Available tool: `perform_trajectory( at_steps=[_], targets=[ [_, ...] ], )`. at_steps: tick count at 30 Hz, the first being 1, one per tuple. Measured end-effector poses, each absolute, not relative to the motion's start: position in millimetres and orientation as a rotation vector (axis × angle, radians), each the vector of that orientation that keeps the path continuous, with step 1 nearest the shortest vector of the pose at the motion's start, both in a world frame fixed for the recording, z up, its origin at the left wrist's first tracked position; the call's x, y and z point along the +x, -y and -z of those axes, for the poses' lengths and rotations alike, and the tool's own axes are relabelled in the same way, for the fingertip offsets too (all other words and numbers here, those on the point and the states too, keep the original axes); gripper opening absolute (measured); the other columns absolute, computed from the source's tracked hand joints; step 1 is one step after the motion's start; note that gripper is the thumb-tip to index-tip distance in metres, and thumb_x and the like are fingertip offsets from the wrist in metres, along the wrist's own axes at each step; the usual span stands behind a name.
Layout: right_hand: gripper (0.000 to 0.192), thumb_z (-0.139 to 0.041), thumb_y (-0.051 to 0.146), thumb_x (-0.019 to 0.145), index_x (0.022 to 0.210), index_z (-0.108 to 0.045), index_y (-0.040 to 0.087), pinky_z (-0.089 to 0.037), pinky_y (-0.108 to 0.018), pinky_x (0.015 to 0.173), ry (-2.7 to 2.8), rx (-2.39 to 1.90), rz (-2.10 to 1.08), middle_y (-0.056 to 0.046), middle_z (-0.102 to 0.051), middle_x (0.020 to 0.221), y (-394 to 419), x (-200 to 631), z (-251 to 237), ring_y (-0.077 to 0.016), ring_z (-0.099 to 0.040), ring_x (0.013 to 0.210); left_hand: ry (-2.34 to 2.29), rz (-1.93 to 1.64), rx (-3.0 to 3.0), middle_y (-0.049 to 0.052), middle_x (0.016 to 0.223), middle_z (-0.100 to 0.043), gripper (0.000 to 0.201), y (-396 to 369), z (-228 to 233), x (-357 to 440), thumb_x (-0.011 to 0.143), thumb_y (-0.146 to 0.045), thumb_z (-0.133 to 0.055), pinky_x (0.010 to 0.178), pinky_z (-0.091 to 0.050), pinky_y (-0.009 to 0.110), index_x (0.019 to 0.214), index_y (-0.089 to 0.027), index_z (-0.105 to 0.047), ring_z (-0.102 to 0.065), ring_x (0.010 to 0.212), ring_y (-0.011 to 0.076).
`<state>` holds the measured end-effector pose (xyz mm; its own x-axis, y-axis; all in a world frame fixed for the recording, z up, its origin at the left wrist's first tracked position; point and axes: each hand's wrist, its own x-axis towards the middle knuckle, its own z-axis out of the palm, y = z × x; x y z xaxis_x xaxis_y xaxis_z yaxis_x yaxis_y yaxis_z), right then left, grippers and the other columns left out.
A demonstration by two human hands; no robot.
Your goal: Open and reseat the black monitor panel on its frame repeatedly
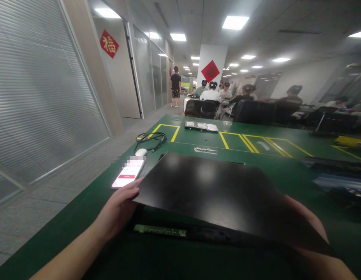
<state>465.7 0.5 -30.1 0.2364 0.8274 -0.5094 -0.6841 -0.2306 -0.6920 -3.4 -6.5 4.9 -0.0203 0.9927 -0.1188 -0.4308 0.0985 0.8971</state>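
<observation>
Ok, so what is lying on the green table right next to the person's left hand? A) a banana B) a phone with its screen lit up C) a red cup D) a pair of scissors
B: a phone with a lit pink-and-white screen lies on the green table just beyond the left hand, which grips the edge of the big black panel.

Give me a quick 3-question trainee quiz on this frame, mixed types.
1. True or false: both hands grip the black panel.
2. Which lies nearest the left hand? A) phone B) white mouse C) coiled cable
3. Fill in: under the panel's near edge lies a green ___.

Key: 1 true, the left hand at its left edge, the right hand at its right edge. 2 A. 3 strip.
</observation>
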Motion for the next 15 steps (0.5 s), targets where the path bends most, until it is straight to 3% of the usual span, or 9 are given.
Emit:
perform_trajectory(
  at_steps=[4, 7, 11, 15],
  targets=[
    [0.021, -0.068, 0.001, 0.065, 0.067, -0.069, 0.022, -0.056, -0.025, 0.05, 0.094, -1.236, -1.13, 0.005, -0.072, 0.057, 0.3, 457.2, 23.5, -0.0152, -0.067, 0.049, -1.024, -1.378, 0.728, 0.006, 0.097, -0.083, 0.028, 3.4, -4.8, -2.8, 0.071, -0.03, -0.076, 0.09, -0.055, 0.036, 0.096, -0.019, -0.083, -0.071, 0.105, 0.0326],
    [0.02, -0.065, 0.001, 0.065, 0.066, -0.067, 0.021, -0.054, -0.025, 0.047, 0.084, -1.27, -1.012, 0.005, -0.07, 0.056, 3.2, 452.1, 17.1, -0.0156, -0.066, 0.049, -1.088, -1.349, 0.705, 0.007, 0.109, -0.081, 0.029, 2.1, -2.6, -4.1, 0.078, -0.036, -0.07, 0.1, -0.05, 0.041, 0.099, -0.02, -0.082, -0.066, 0.116, 0.0339],
    [0.019, -0.065, 0.001, 0.062, 0.065, -0.065, 0.02, -0.05, -0.022, 0.045, 0.104, -1.292, -0.784, 0.005, -0.068, 0.055, 8.1, 446.2, 12.9, -0.0125, -0.062, 0.046, -1.155, -1.344, 0.825, 0.007, 0.132, -0.071, 0.045, 0.2, 7.2, -10.3, 0.083, -0.049, -0.062, 0.11, -0.042, 0.046, 0.116, -0.023, -0.076, -0.054, 0.132, 0.035],
    [0.019, -0.067, 0.005, 0.059, 0.071, -0.066, 0.021, -0.051, -0.027, 0.05, 0.141, -1.169, -0.759, 0.005, -0.066, 0.059, 9.3, 445.7, 15.0, -0.0133, -0.059, 0.049, -1.298, -1.288, 1.118, 0.009, 0.148, -0.059, 0.062, 0.3, 21.0, -14.1, 0.085, -0.053, -0.059, 0.116, -0.033, 0.048, 0.14, -0.024, -0.059, -0.045, 0.14, 0.0343]
  ],
)
